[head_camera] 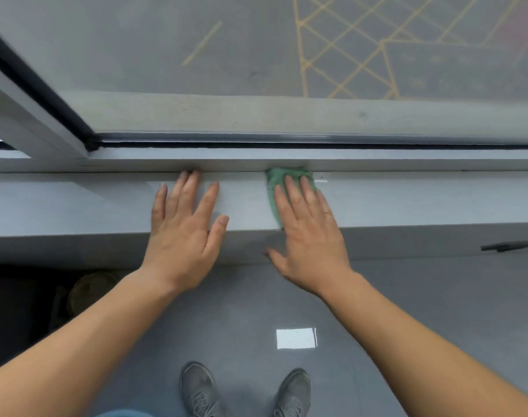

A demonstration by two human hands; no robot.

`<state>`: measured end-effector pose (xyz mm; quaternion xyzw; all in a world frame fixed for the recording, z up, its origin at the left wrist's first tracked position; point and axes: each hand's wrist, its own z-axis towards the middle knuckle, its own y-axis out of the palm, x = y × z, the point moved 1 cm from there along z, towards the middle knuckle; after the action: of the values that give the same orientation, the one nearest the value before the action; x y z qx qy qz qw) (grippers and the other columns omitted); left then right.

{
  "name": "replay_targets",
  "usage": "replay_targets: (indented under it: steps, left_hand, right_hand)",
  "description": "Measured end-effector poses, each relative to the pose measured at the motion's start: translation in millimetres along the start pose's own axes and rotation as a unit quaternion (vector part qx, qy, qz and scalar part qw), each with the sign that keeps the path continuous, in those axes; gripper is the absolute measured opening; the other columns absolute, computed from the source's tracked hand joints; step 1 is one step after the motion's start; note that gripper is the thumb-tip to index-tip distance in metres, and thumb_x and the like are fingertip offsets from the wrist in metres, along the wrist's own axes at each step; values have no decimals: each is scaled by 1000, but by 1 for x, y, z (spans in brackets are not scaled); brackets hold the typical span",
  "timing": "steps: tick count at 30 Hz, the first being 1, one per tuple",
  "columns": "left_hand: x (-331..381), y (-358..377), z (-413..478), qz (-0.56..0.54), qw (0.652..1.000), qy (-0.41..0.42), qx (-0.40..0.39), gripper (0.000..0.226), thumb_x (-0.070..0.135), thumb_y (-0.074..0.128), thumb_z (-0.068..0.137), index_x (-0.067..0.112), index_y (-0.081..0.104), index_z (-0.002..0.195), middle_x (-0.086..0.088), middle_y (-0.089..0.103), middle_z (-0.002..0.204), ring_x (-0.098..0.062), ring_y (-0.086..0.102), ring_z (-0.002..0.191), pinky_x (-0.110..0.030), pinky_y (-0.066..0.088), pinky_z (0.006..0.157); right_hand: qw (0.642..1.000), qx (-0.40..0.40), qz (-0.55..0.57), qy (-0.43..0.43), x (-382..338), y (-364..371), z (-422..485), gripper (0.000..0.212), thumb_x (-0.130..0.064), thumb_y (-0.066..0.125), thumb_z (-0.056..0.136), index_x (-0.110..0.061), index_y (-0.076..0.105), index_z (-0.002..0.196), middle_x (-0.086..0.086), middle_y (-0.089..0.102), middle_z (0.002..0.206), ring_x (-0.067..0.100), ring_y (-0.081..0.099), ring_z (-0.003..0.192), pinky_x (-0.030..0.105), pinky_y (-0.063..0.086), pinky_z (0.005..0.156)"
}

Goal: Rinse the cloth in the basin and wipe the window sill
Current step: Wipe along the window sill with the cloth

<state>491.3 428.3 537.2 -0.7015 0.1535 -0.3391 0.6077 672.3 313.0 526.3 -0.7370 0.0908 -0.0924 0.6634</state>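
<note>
A green cloth [275, 183] lies flat on the pale grey window sill [76, 203], its far edge against the white window frame [407, 162]. My right hand [309, 233] presses down on the cloth with fingers spread, covering most of it. My left hand [183, 233] rests flat on the bare sill to the left of the cloth, fingers apart, fingertips touching the frame, holding nothing. No basin is in view.
The window glass [196, 55] rises behind the frame, with a vertical white mullion [25, 115] at the left. A dark handle [506, 245] sticks out of the wall under the sill at the right. My grey shoes [244, 389] stand on the grey floor below.
</note>
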Motion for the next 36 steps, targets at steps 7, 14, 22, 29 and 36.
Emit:
replay_targets:
  steps: [7, 14, 22, 29, 36]
  left_hand:
    - [48, 12, 11, -29, 999, 32, -19, 66, 52, 12, 98, 21, 20, 156, -9, 8, 166, -19, -5, 154, -42, -7, 123]
    - [101, 30, 27, 8, 998, 58, -26, 63, 52, 15, 98, 26, 26, 154, -12, 14, 165, -27, 5, 153, -46, -1, 123]
    - [110, 40, 29, 58, 998, 36, -18, 59, 52, 23, 98, 30, 32, 152, -11, 23, 163, -30, 14, 152, -48, 4, 122]
    - [110, 40, 29, 61, 997, 40, -24, 59, 51, 23, 98, 30, 30, 153, -12, 24, 163, -30, 12, 152, -48, 2, 123]
    - [114, 35, 29, 27, 998, 50, -26, 60, 50, 23, 98, 26, 32, 152, -13, 23, 162, -28, 8, 153, -50, -2, 122]
  right_hand:
    - [989, -12, 42, 144, 61, -3, -17, 113, -83, 34, 78, -9, 3, 157, 13, -1, 167, 32, -8, 153, 49, 1, 124]
    - [998, 8, 59, 33, 100, 6, -25, 76, -60, 20, 96, -17, 9, 158, 6, 7, 168, 25, -2, 154, 45, 4, 124]
    - [993, 40, 98, 51, 85, 9, -33, 66, -46, 26, 99, -15, 20, 157, 7, 15, 166, 30, 5, 154, 49, 9, 123]
    - [985, 17, 84, 149, 170, 13, -56, 69, -51, 16, 99, -16, 10, 158, 6, 5, 168, 25, -4, 154, 43, -1, 124]
    - [988, 1, 110, 109, 112, 8, -63, 71, -54, 17, 99, -16, 6, 158, 5, -1, 168, 24, -11, 153, 46, -1, 124]
